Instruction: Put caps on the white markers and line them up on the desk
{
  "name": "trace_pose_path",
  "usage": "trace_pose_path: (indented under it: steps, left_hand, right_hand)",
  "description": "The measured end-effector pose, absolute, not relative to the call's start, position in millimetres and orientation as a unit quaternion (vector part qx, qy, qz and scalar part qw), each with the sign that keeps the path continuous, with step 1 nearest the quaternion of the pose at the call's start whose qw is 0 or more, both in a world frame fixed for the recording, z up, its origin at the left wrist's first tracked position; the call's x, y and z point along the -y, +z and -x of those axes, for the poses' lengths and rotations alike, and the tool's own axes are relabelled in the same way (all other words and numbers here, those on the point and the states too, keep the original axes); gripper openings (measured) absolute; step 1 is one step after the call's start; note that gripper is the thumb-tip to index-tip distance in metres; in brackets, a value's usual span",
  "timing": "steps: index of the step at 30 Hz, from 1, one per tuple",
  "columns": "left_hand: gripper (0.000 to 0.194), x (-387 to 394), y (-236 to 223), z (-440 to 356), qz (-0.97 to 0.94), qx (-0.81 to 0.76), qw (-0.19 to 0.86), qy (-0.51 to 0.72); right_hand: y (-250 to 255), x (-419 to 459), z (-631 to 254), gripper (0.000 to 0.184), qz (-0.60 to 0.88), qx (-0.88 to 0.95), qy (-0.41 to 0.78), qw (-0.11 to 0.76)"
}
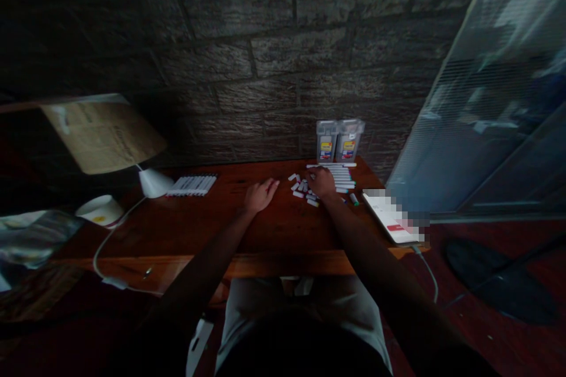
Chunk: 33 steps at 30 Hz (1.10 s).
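Note:
My left hand (260,194) rests on the wooden table (198,230), fingers loosely curled and pointing right, holding nothing I can make out. My right hand (322,182) lies palm down over a scatter of loose marker caps (298,186), its fingers on or among them; what they grip is hidden. A row of white markers (342,177) lies just right of that hand. Another neat row of markers (193,184) sits at the left of the table.
Two clear plastic marker boxes (339,140) stand against the stone wall. A white lamp base (154,182) with a cable, a white cup (101,210) and a cardboard box (104,132) are at left. A phone (391,215) lies at the table's right edge.

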<state>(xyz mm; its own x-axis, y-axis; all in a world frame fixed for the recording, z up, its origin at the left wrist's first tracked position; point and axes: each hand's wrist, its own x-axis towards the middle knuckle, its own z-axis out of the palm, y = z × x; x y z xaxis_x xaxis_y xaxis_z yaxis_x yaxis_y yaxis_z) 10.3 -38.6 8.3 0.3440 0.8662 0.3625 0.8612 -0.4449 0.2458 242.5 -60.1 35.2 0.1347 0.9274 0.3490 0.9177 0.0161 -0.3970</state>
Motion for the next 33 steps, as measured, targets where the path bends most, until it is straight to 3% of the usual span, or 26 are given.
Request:
trace_pose_path:
  steps: [3, 8, 13, 23, 33]
  left_hand:
    - [0.053, 40.2, 8.7, -11.1, -0.814, -0.54, -0.013, 0.215]
    - [0.054, 41.3, 9.8, -10.9, -0.809, -0.551, -0.009, 0.202]
    - [0.056, 40.0, 9.0, -10.6, -0.804, -0.557, 0.008, 0.209]
    - [0.051, 41.3, 12.2, -11.0, -0.81, -0.544, 0.039, 0.215]
    - [0.043, 40.1, 9.2, -11.2, -0.828, -0.476, 0.017, 0.296]
  right_hand:
    - [45.1, 79.8, -241.2, 0.039, 0.735, 0.624, 0.01, 0.265]
    - [37.5, 140.5, -255.1, 0.066, 0.784, 0.588, 0.041, 0.197]
    - [12.6, 171.2, -270.7, 0.059, 0.787, 0.588, 0.014, 0.186]
    - [9.4, 143.5, -252.9, 0.051, 0.703, 0.679, 0.006, 0.212]
    - [12.2, 127.1, -197.1, 0.059, 0.593, 0.784, 0.006, 0.18]
